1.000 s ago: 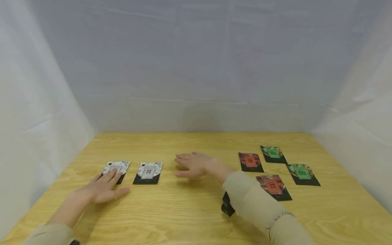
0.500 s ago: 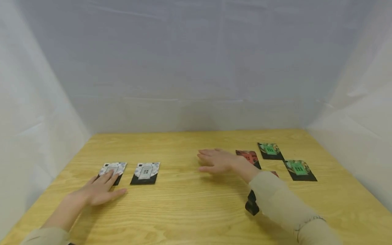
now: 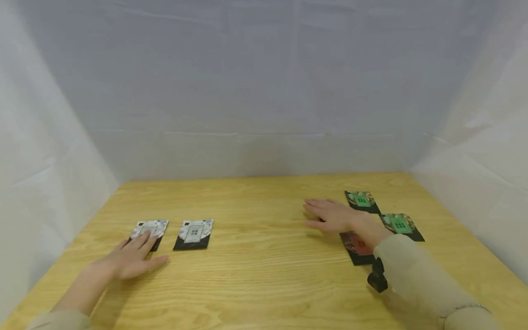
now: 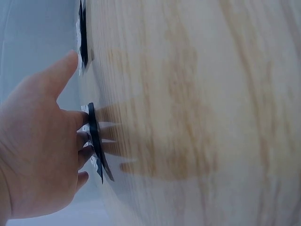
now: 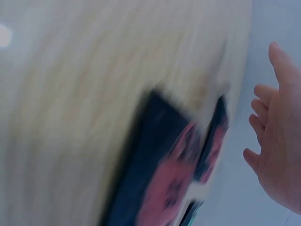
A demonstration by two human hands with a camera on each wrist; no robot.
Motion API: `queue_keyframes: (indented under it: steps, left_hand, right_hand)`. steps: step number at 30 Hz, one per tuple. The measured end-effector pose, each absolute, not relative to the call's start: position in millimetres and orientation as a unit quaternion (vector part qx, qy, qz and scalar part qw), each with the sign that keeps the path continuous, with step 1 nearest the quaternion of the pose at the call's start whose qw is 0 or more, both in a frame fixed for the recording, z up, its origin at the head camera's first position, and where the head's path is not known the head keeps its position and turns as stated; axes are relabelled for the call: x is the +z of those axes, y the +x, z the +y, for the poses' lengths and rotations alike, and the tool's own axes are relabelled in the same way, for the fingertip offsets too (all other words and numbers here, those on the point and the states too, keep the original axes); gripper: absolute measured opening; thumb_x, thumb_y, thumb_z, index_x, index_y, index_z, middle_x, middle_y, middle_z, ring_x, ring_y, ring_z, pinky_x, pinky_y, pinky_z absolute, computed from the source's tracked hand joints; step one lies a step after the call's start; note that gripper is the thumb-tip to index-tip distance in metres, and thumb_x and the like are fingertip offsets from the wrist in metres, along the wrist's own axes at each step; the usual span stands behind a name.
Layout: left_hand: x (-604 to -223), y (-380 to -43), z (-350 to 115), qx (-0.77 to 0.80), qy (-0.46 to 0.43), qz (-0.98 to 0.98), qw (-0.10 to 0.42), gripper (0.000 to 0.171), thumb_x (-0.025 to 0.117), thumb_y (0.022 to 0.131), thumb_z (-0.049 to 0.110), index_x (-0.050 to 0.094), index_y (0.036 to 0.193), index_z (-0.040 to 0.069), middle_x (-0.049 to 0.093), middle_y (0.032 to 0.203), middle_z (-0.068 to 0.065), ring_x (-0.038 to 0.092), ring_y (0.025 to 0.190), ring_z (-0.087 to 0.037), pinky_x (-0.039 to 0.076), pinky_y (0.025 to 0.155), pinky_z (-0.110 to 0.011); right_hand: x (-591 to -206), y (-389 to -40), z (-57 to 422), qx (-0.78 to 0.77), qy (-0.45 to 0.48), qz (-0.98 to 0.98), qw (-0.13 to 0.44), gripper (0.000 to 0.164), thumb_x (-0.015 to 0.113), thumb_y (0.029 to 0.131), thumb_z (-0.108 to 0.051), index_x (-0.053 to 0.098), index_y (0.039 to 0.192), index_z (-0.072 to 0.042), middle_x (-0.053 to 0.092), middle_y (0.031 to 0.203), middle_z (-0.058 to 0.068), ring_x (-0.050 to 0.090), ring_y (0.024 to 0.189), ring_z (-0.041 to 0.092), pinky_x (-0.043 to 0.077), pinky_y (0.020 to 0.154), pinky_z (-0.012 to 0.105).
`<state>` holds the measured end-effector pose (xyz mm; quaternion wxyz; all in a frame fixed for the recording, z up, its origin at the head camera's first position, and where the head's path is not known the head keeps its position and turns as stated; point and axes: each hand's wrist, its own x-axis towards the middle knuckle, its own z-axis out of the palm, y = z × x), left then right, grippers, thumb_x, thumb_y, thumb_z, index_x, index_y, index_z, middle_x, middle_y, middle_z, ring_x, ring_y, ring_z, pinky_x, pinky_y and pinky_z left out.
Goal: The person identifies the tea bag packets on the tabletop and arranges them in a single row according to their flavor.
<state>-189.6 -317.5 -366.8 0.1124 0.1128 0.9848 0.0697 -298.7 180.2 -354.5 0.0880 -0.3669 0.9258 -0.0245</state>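
Note:
My left hand lies with spread, straight fingers on a white-and-black flat packet, covering its lower part. Just right of it is a second white-and-black packet, untouched. My right hand hovers over the right side of the table, fingers extended, holding nothing. Beneath its wrist a red-and-black packet shows in part. Another red packet is hidden under the hand in the head view but appears in the right wrist view, apart from the fingers.
Two green-and-black packets, a far one and a nearer one, lie beyond the right wrist. The wooden table is enclosed by white sheeting at the back and both sides. A black wrist device hangs under the right sleeve.
My right hand has swept from the middle of the table to the right, over the red packets. The left hand stays on its white packet. The head view has shifted slightly.

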Motion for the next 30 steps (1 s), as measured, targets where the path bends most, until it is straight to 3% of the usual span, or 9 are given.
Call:
queue_keyframes:
  steps: [19,30]
  left_hand:
    - [-365,-189,-320,0.079,0.11,0.982,0.13,0.087,0.041,0.092,0.057,0.028,0.137,-0.016,0.015,0.141,-0.041,0.016,0.128,-0.055,0.009,0.099,-0.07]
    - [-364,-190,-319,0.085,0.106,0.982,0.135,0.087,0.041,0.092,0.058,0.027,0.138,-0.015,0.013,0.142,-0.04,0.014,0.129,-0.055,0.008,0.098,-0.07]
  right_hand:
    - [-374,-291,238,-0.045,-0.34,0.936,0.08,0.074,0.038,0.095,-0.054,0.027,0.145,-0.001,0.022,0.15,0.021,0.022,0.134,0.042,0.021,0.104,0.059]
    - [-368,-286,249,-0.034,-0.336,0.936,0.102,0.072,0.037,0.096,-0.052,0.029,0.145,0.0,0.019,0.151,0.02,0.018,0.136,0.04,0.021,0.105,0.057]
